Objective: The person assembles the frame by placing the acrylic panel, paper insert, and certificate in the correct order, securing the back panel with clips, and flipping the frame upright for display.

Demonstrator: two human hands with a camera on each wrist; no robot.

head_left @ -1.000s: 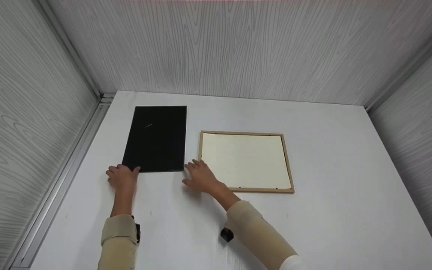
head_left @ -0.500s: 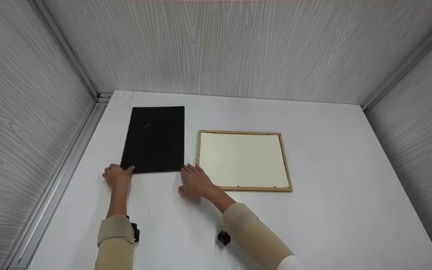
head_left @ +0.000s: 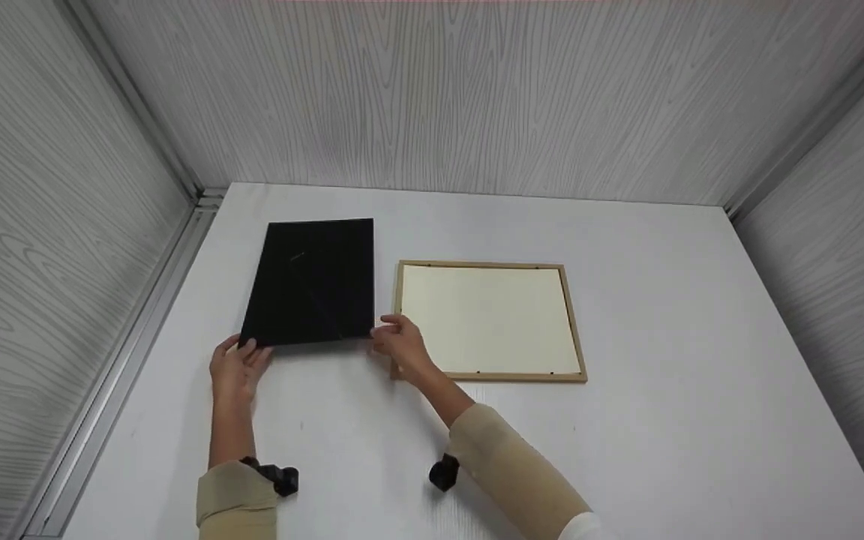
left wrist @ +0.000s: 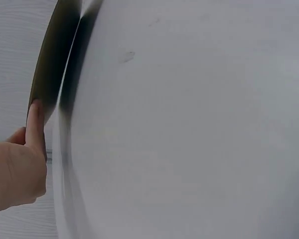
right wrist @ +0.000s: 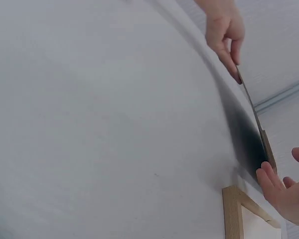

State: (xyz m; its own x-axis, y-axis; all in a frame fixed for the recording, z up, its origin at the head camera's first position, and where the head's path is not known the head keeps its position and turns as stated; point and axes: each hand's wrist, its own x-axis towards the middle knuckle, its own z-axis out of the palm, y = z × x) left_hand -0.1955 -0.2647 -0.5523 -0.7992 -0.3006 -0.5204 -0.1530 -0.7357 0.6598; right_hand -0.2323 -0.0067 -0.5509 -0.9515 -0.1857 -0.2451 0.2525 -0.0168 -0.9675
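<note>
A thin black board (head_left: pixel 312 285) is tilted, its near edge raised off the table and its far edge low. My left hand (head_left: pixel 233 367) pinches its near left corner, thumb on top and fingers beneath. At the near right corner my right hand (head_left: pixel 406 346) holds the edge with bent fingers; in the right wrist view one digit of this hand stands away from the board. Just right of the board lies a light wooden picture frame (head_left: pixel 488 378) with a cream sheet (head_left: pixel 488 319) inside it. The left wrist view shows the board's dark underside (left wrist: pixel 55 59) and a finger against it.
The white table (head_left: pixel 672 375) has a grey wood-grain wall (head_left: pixel 439 97) behind it and a metal rail (head_left: pixel 113 390) along its left side. Small black devices are on both wrists. My right forearm reaches across in front of the wooden frame's near left corner.
The board's near edge has come up off the table. My left hand has turned so its fingers go beneath the corner. My right hand has changed from flat fingers to bent ones.
</note>
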